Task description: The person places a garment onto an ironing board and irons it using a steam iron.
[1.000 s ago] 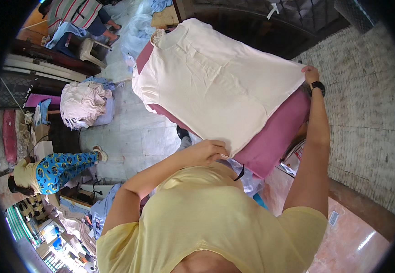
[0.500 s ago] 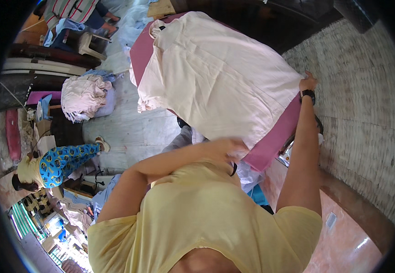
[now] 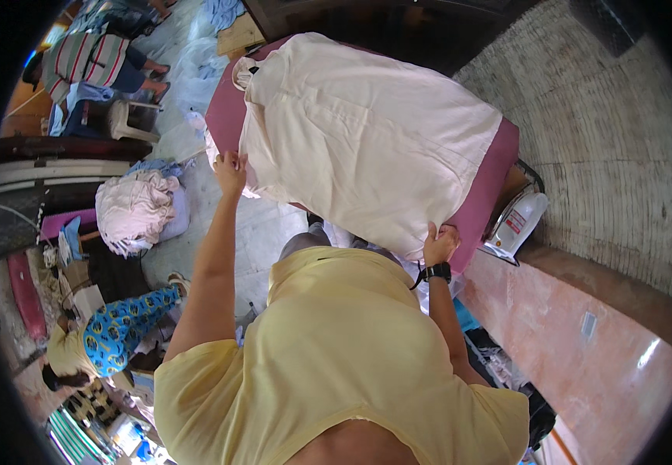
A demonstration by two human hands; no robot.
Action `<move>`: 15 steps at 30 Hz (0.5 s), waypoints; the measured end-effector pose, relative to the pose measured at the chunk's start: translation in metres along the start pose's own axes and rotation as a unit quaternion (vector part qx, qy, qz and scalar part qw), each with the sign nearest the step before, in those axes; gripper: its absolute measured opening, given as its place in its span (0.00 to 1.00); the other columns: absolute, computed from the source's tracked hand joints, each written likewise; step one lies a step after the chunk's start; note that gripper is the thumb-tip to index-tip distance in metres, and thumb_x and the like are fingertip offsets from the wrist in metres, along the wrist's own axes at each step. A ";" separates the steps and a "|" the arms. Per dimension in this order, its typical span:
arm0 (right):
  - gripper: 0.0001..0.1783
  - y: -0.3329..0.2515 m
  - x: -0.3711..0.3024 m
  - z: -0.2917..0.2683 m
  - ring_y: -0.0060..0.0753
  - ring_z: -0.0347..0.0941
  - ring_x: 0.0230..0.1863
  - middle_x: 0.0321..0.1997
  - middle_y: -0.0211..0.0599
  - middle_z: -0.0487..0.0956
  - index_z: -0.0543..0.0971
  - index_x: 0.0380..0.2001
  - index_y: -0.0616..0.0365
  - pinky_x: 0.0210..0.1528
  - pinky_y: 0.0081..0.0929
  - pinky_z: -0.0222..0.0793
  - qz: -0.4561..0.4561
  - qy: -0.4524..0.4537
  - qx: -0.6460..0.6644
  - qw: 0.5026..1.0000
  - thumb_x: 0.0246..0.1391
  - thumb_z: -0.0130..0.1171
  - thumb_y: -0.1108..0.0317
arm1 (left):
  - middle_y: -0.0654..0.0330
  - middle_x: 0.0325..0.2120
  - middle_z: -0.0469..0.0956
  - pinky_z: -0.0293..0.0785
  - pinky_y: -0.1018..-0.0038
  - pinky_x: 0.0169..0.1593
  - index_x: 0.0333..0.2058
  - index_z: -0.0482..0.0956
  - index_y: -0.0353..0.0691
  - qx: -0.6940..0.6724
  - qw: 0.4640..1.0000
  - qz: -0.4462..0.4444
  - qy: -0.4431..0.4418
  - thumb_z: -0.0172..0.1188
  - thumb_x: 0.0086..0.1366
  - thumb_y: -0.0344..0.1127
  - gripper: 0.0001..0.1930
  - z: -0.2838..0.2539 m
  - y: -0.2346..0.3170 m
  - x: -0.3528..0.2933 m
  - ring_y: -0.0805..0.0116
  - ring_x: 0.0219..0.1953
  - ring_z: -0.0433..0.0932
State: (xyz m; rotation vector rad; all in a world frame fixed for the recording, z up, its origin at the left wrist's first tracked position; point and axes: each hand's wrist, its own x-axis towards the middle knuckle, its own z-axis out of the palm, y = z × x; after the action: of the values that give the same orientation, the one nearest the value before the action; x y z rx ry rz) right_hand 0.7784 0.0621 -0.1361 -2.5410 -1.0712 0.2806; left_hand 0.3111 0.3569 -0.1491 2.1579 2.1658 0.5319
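A cream garment (image 3: 367,139) lies spread over a pink padded board (image 3: 494,186). My left hand (image 3: 231,170) grips the garment's left edge, arm stretched forward. My right hand (image 3: 440,242), with a black watch at the wrist, pinches the garment's near right corner at the board's edge. My yellow shirt fills the lower middle of the view.
A white iron (image 3: 518,221) stands at the board's right end beside a brick wall (image 3: 622,155). A heap of pale cloth (image 3: 130,209) lies on the floor at left. One person in blue patterned trousers (image 3: 123,329) and another in a striped top (image 3: 88,62) sit at left.
My left hand has reached out from the garment's near edge to its far left side. My right hand has come from the far right corner to the near corner. The garment now lies flatter.
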 end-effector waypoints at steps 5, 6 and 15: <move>0.14 0.012 -0.004 0.012 0.53 0.71 0.37 0.28 0.48 0.72 0.69 0.32 0.63 0.39 0.49 0.63 0.027 0.133 0.045 0.990 0.56 0.58 0.63 | 0.50 0.24 0.72 0.67 0.62 0.33 0.33 0.70 0.35 -0.254 0.965 -0.060 -0.008 0.56 0.66 0.39 0.12 -0.020 -0.007 0.002 0.52 0.28 0.71; 0.11 0.015 -0.008 0.011 0.52 0.71 0.31 0.28 0.47 0.71 0.68 0.33 0.63 0.32 0.47 0.64 0.060 0.089 0.057 0.993 0.58 0.56 0.66 | 0.51 0.23 0.72 0.67 0.62 0.32 0.33 0.70 0.35 -0.245 0.967 -0.071 -0.010 0.55 0.67 0.38 0.11 -0.020 -0.016 -0.009 0.52 0.26 0.70; 0.21 -0.008 -0.029 0.021 0.51 0.74 0.37 0.36 0.49 0.75 0.67 0.43 0.60 0.42 0.44 0.70 0.087 0.185 0.099 0.974 0.52 0.64 0.65 | 0.52 0.29 0.74 0.69 0.60 0.38 0.36 0.72 0.35 -0.220 0.970 0.069 0.075 0.61 0.62 0.41 0.14 -0.032 -0.002 0.037 0.52 0.32 0.74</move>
State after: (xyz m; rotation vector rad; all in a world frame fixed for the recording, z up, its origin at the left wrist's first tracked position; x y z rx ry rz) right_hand 0.7462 0.0515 -0.1513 -2.3822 -0.6464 -0.0431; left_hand 0.2998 0.3863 -0.1112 2.0768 1.7429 1.0986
